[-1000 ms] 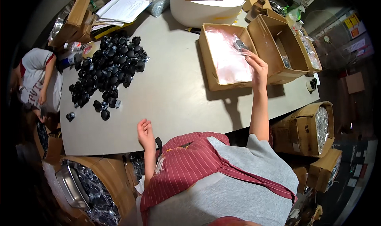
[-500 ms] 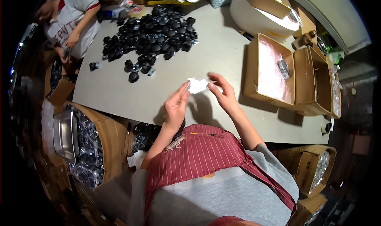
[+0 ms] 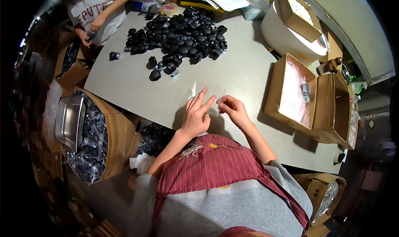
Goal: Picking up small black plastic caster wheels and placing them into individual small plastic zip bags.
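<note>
The step in hand was probably the opening of a clear plastic bag (image 3: pixel 193 90), which was near the fingertips of both hands, over the grey table (image 3: pixel 245 66). The left hand (image 3: pixel 196 119) had its fingers spread wide; the right hand (image 3: pixel 234 110) kept thumb and finger narrow, apparently pinching a thin edge of the bag. The next move called, I think, for a light grip and for separated layers. The bag's outline was hard to make out, and the left fingers partly hid it. Whether its mouth was open, I could not tell.
</note>
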`<state>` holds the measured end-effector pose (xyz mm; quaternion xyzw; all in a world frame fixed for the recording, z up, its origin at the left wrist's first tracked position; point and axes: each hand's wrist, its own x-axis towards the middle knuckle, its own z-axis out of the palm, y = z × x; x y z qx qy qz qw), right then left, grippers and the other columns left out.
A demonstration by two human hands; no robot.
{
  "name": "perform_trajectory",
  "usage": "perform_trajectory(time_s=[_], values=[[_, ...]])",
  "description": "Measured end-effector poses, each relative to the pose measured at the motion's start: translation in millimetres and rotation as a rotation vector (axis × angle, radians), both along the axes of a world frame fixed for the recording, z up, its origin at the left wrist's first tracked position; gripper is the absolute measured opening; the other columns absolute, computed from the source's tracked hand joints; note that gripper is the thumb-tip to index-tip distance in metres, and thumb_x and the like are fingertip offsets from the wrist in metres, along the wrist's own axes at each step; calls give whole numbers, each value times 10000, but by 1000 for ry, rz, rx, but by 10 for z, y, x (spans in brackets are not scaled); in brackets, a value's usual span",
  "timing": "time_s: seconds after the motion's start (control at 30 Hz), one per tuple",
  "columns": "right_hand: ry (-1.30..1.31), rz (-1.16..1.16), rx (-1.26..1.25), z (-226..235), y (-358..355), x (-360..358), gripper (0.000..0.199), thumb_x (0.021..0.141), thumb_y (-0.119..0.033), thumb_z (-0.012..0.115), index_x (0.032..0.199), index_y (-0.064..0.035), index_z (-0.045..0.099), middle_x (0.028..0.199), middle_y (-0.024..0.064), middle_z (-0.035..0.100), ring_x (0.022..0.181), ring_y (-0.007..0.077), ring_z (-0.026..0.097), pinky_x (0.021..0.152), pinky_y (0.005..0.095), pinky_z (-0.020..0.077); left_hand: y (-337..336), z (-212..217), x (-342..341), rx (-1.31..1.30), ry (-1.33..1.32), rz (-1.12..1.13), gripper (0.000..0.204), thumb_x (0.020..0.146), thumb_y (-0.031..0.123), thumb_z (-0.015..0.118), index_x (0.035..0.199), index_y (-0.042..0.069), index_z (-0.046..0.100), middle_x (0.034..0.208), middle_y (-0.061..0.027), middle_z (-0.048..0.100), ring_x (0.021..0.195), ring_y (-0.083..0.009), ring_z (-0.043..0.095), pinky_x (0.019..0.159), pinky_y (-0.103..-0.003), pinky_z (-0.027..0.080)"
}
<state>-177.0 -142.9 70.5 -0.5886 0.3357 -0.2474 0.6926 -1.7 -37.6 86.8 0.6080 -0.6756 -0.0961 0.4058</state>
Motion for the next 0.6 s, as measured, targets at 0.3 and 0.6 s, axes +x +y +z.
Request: perform_trajectory(time_s=[0.3,0.6], values=[[187,287,77,204,199,-74,196,989,-158,666,855,-18,637,683,37,644,589,100,598,534,270,487,-31,-33,30,152,391,0,272,856,20,682,1127,33,664,1071,-95,688,760,-164,633,557,-258,470],[105,151,-137,-92,302,13,213,907,-159,748,809,-25,615,664,-31,559,622,41,465,548,245,381,31,102,-76,171,146,157,295,893,226,741,716,51,583,605,-88,582,519,-226,583,508,-358,451]])
